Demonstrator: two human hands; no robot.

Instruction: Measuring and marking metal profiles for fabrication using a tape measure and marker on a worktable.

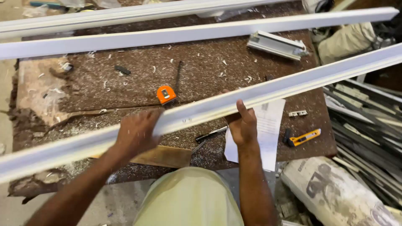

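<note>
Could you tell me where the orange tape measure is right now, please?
In the head view, the orange tape measure lies on the brown worktable, just beyond the long white profile, between the left hand and right hand.

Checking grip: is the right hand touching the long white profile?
Touching. Head view shows the right hand with its fingers wrapped over the near edge of the long white profile.
</note>
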